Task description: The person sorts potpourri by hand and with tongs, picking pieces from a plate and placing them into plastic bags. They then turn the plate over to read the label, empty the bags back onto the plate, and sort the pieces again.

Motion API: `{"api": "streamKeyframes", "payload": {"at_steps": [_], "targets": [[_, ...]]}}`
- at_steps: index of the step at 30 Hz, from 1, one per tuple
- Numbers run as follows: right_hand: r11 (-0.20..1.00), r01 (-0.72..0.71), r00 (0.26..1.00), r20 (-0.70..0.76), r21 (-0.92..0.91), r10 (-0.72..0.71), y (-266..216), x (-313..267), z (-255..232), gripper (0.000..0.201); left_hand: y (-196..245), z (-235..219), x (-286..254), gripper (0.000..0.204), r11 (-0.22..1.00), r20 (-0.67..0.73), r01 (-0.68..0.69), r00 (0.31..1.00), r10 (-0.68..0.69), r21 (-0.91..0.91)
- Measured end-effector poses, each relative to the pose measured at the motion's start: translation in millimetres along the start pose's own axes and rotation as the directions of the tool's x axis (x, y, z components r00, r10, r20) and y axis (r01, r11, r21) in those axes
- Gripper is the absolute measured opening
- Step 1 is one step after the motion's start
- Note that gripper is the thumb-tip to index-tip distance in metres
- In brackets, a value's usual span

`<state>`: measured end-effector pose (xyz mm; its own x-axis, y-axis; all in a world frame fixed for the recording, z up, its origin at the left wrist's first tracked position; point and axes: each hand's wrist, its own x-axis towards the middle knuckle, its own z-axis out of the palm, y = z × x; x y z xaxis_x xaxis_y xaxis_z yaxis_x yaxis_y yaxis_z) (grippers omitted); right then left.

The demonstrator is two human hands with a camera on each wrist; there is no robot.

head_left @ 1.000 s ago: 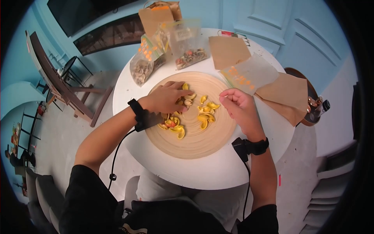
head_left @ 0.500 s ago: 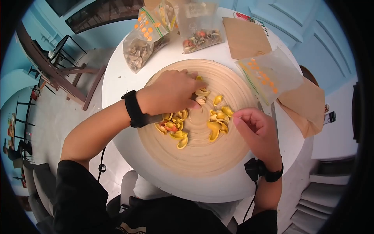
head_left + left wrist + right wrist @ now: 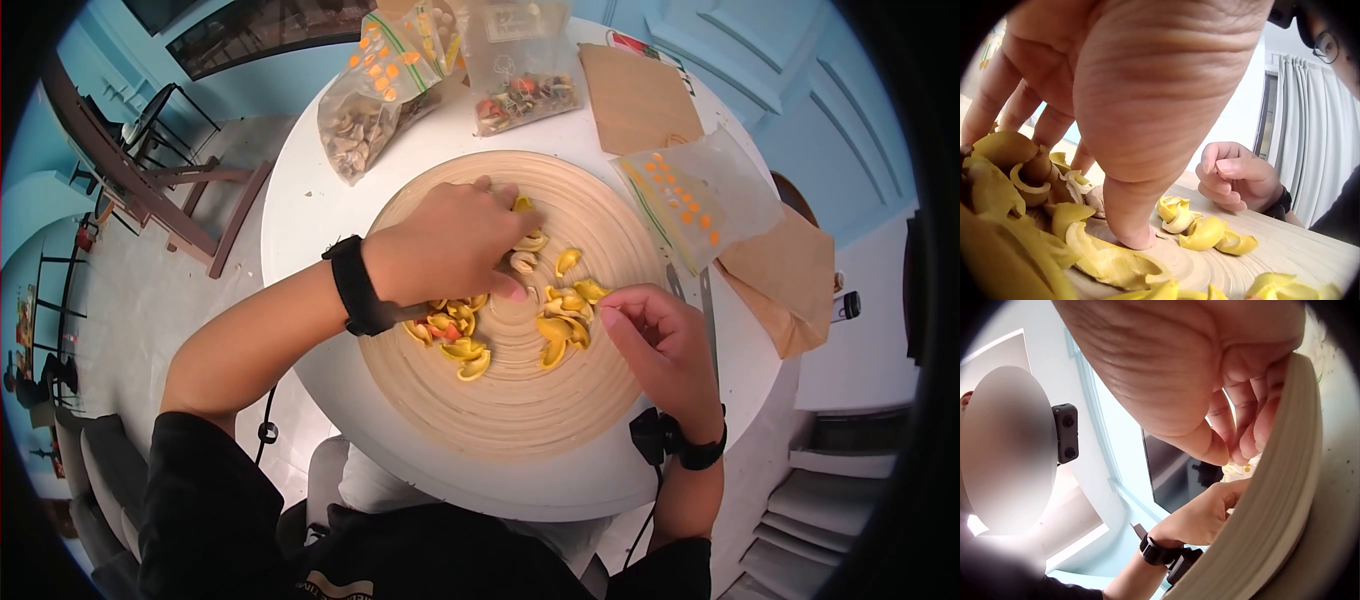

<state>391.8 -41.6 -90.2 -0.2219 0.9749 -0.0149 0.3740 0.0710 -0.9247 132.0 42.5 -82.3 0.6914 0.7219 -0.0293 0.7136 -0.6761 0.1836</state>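
Observation:
My left hand (image 3: pixel 440 240) reaches over the round wooden plate (image 3: pixel 500 420), fingers spread above yellow, curved, shell-like pieces. In the left wrist view its thumb tip (image 3: pixel 1135 236) rests on the plate beside a long yellow piece (image 3: pixel 1113 259). A small pale piece (image 3: pixel 523 262) lies between thumb and fingers. Part of the left-hand yellow pile (image 3: pixel 462 350), with some reddish bits, is hidden under the wrist. At the plate's right side, my right hand (image 3: pixel 665 345) is loosely curled, thumb near the index finger and nothing visible between them. Its fingertips are close to the smaller yellow pile (image 3: pixel 565 325).
Behind the plate on the white table (image 3: pixel 300 225) stand a zip bag of greyish dried pieces (image 3: pixel 355 135) and a clear bag of mixed bits (image 3: pixel 530 100). Brown paper (image 3: pixel 635 100), a flat zip bag (image 3: pixel 740 190) and a brown paper bag (image 3: pixel 790 280) lie to the right.
The head view has come nearer to the plate since one second ago. My left thumb has moved out from the pile, away from the fingers. The right hand stays curled beside the smaller pile.

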Motion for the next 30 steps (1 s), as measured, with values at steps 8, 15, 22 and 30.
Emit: {"api": "streamKeyframes", "payload": {"at_steps": [8,15,22,30], "targets": [[1.0,0.002,1.0,0.01,-0.014,-0.002,1.0,-0.6,2.0,0.013,1.9,-1.8,-1.5,0.087,0.999,0.045,-0.034,0.998,0.033,0.026],[1.0,0.021,1.0,0.014,-0.004,-0.021,4.5,0.3,2.1,0.015,5.8,3.0,-5.8,0.093,0.998,0.037,-0.017,0.999,0.015,0.061],[0.994,0.072,0.997,0.002,-0.087,-0.073,13.9,5.5,0.7,0.019,14.8,10.1,-0.4,0.094,0.997,0.065,0.053,0.996,-0.057,0.058],[0.993,0.097,0.995,-0.001,-0.068,-0.097,32.1,14.2,2.8,0.018,22.2,8.8,4.4,0.099,0.991,0.104,0.128,0.986,-0.132,0.041]]}}
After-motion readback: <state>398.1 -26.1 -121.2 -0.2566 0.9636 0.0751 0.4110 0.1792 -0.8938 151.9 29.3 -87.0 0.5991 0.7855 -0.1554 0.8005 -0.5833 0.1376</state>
